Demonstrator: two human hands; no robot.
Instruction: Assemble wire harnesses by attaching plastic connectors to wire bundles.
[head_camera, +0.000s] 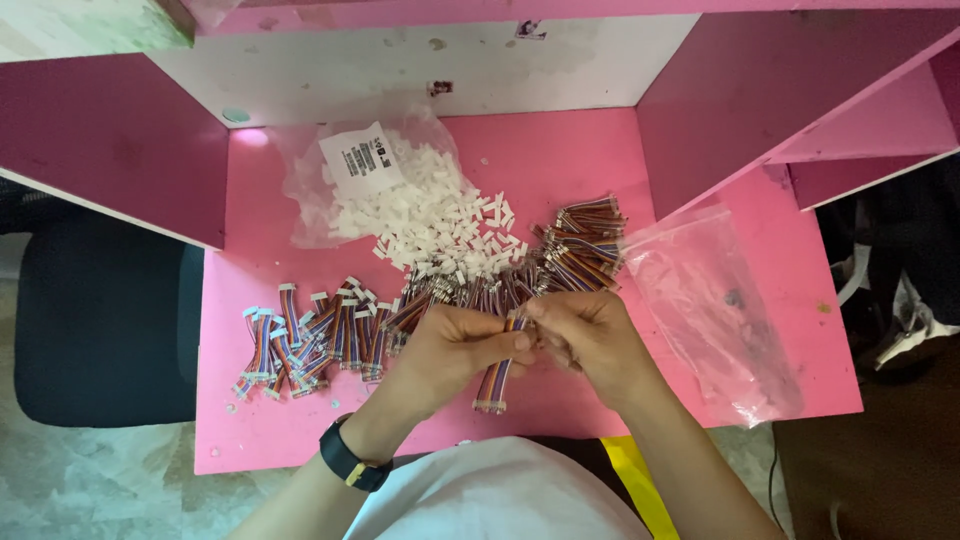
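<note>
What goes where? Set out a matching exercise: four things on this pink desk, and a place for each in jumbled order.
Things:
1. white plastic connectors
2. empty clear bag
3. finished cables with white ends
4. striped ribbon cable

Places:
A. at the desk's right edge
B. between the left hand and the right hand
C. spilling from a labelled bag at the back
D. piled at the left front of the desk

Pairs: 1-C, 2-A, 3-D, 4-B
</note>
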